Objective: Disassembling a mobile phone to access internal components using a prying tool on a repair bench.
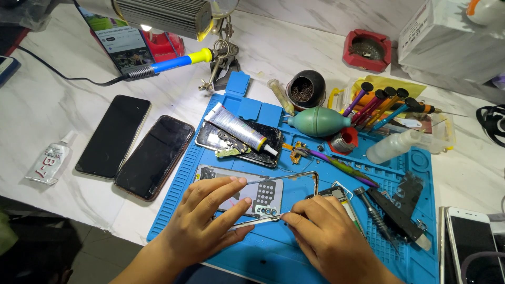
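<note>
Phone frame (273,197), opened up with its inner board showing, lies flat on the blue mat (294,252) near the mat's front edge, at the 6 o'clock side of the desk (47,100). The left hand (208,218) rests on the frame with fingers spread and nearly straight, pressing it down rather than gripping it. The right hand (329,234) sits just at 3 o'clock of the frame, its fingers curled and pinched together on a thin metal tool (281,216) whose tip touches the frame's lower edge. At 12 o'clock of the frame lies another opened phone (263,152) with a glue tube (239,128) lying across it. Farther toward 1 o'clock sit a green air blower (318,121), a solder spool (344,141) and a rack of screwdrivers (381,105). At 3 o'clock of the right hand a black screwdriver (373,213) lies on the mat. Off the mat at 9 to 10 o'clock, two dark phones (134,147) lie side by side on the desk, with a small clear glue tube (50,160) beyond them. A soldering iron (168,64) rests in its stand at 11 o'clock.
</note>
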